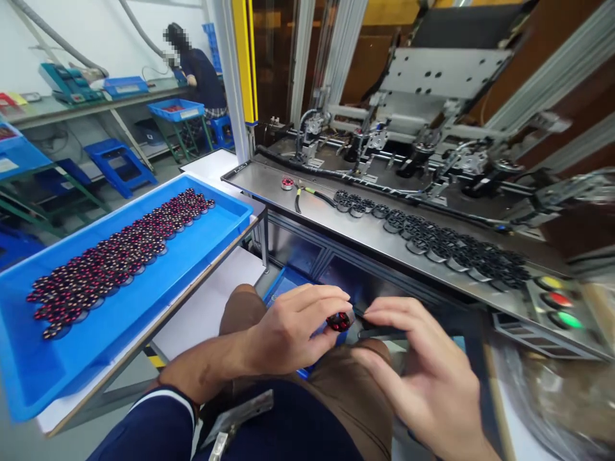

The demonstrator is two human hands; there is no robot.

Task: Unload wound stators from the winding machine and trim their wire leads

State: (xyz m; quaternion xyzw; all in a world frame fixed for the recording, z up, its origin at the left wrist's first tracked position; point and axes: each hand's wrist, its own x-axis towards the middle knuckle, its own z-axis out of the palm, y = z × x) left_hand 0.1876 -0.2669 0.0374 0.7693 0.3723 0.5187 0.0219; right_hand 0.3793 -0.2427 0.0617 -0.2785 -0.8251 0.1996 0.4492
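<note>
Above my lap, my left hand [300,326] grips a small round motor part [339,321], black with red showing on its face and a metal rim. My right hand [423,371] is just to the right of it, thumb and fingers apart, with nothing between them. Left of me, a blue tray [211,240] holds a long heap of similar round parts [120,256] in black, red and copper. On the machine's metal ledge lie many black spoked round parts [432,240] in a row.
Pliers [307,194] and one red-faced round part [287,184] lie on the ledge. Behind it stands a machine with several stations [418,157]. Yellow, red and green buttons [560,301] sit at the right. A co-worker [204,80] is at a bench in the back left.
</note>
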